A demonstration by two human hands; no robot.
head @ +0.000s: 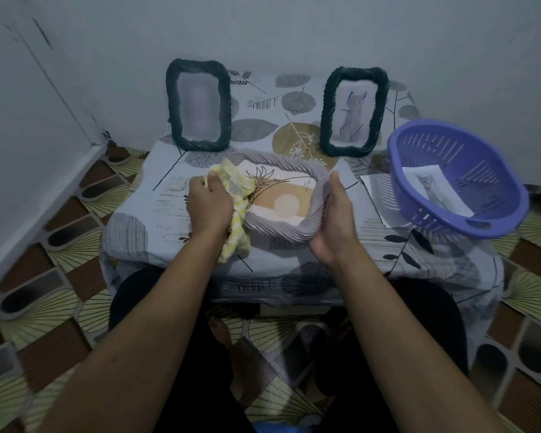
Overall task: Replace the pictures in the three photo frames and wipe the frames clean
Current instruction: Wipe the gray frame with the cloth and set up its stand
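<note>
A grey rope-edged photo frame (317, 210) with a beige sun-and-plant picture lies tilted on the low table (294, 257). My right hand (333, 220) grips its right edge. My left hand (208, 206) holds a yellow checked cloth (236, 195) against the frame's left side. Two dark rope-edged frames stand against the wall behind: the left frame (198, 104) shows a blurred picture, the right frame (353, 110) shows a cat drawing.
A purple plastic basket (456, 176) sits tilted at the table's right edge with a cat print (434, 189) inside and paper (378, 195) under it. A leaf-patterned cloth covers the table. The wall is close behind; patterned floor surrounds the table.
</note>
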